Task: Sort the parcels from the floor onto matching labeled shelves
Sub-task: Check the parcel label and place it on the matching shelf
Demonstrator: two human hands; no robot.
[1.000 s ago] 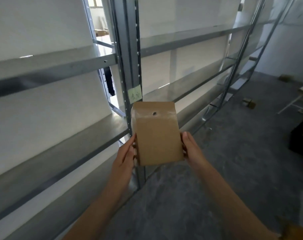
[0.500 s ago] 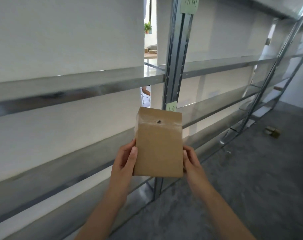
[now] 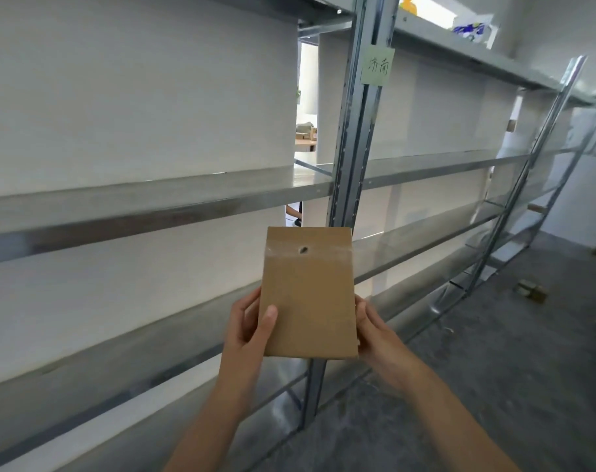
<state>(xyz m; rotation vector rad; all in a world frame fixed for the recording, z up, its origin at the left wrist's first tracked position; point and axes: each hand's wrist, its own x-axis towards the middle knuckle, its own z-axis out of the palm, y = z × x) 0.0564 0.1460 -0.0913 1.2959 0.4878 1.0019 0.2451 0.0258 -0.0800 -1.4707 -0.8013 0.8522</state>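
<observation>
A flat brown cardboard parcel (image 3: pixel 308 294) with a small hole near its top is held upright in front of the metal shelving. My left hand (image 3: pixel 250 327) grips its lower left edge, thumb across the front. My right hand (image 3: pixel 375 330) grips the lower right edge. A green paper label (image 3: pixel 378 66) with handwritten characters is stuck on the upright post (image 3: pixel 353 148) above the parcel. The grey shelf boards (image 3: pixel 153 199) run left and right of the post at several heights.
A blue-and-white packet (image 3: pixel 468 30) and a yellow item (image 3: pixel 407 3) lie on the top shelf at the right. Small brown boxes (image 3: pixel 531 291) sit on the grey concrete floor to the right. White walls stand behind the racks.
My view has tilted upward, bringing the upper green label and top shelf into sight. The lower label is now hidden behind the parcel. Both hands keep the same hold on it.
</observation>
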